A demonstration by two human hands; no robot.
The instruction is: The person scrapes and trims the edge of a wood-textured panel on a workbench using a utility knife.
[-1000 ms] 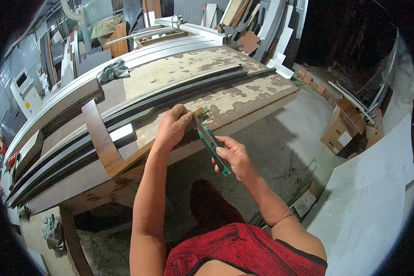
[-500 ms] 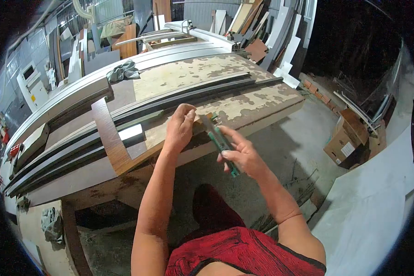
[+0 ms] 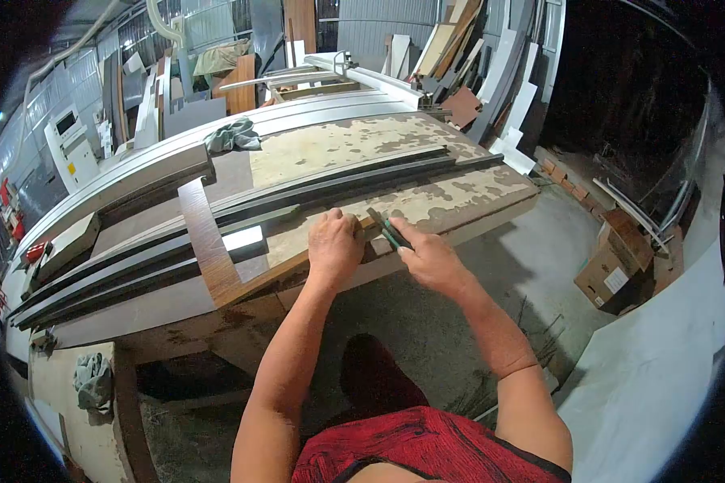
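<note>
My left hand (image 3: 336,244) is closed over the far end of a narrow brown wood-grain strip (image 3: 275,278), which runs along the front edge of the workbench. In my right hand (image 3: 437,262) is a green-handled tool with a flat metal blade (image 3: 377,218); its exact kind is unclear. The blade's tip points away from me and lies right at the strip's end, just beside my left fingers. A wider wood-grain board (image 3: 205,233) meets the strip at an angle near the bench's front edge.
Long dark metal profiles (image 3: 330,183) lie across the workbench (image 3: 330,145), whose top is patchy and worn. A grey cloth (image 3: 234,135) rests behind them. A cardboard box (image 3: 612,262) stands on the floor at right. Another cloth (image 3: 93,382) sits on a lower surface at left.
My right hand has turned the tool and brought its blade down to the strip's end. My left hand has closed round the strip. The view has shifted slightly.
</note>
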